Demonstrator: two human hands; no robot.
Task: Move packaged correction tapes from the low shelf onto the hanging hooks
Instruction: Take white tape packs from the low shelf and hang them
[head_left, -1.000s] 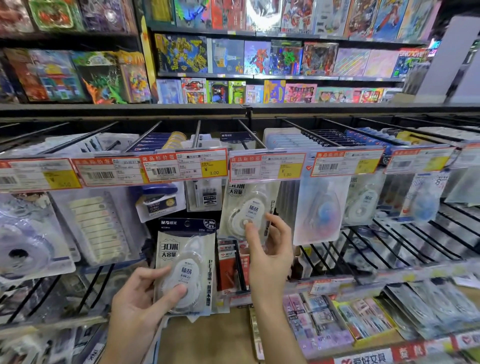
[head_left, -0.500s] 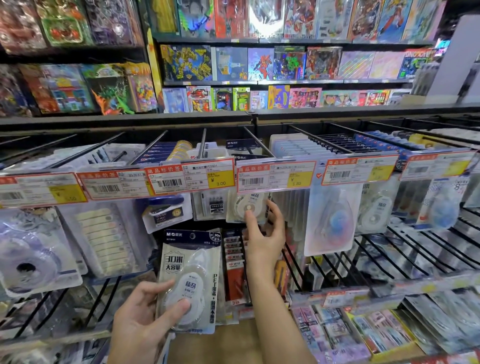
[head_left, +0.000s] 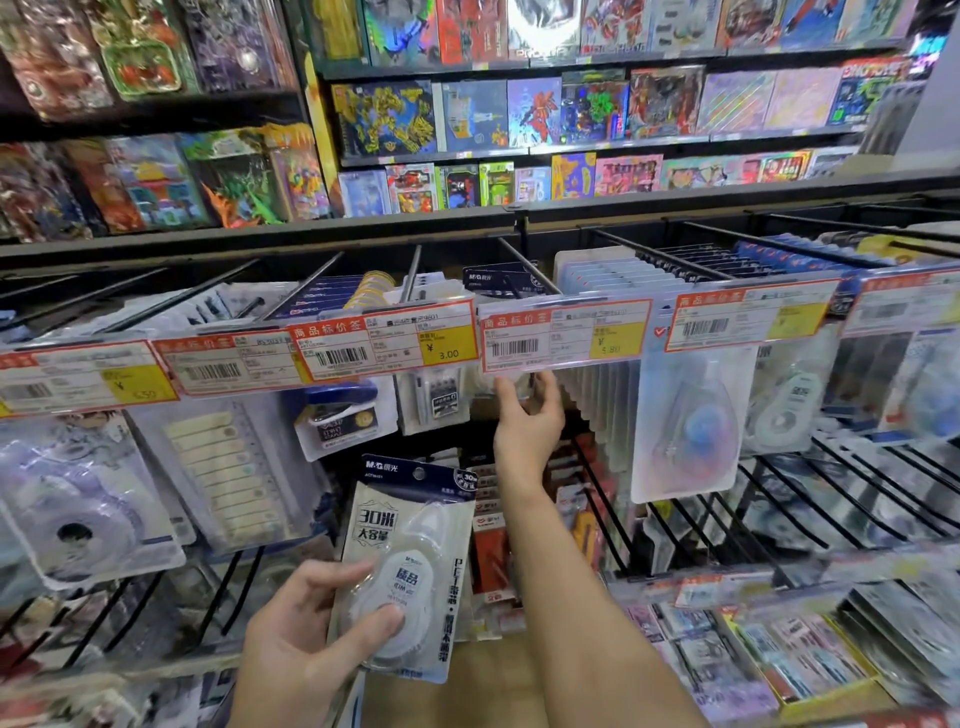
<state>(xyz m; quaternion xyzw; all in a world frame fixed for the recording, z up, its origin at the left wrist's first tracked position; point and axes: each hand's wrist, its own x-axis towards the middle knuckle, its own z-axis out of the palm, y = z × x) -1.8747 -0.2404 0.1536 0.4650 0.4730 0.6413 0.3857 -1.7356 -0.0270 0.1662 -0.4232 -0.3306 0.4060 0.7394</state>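
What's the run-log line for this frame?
phase: hanging | left hand: grips correction tape pack, held low | right hand: fingers on pack under price tag | held pack: not yet hung

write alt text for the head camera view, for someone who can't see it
A person's left hand holds a packaged correction tape low in front of a shop display, while the right hand reaches up under a price tag on a hanging hook, fingers on a pack that is mostly hidden. Other packaged stationery hangs on neighbouring hooks, with toy boxes shelved behind.
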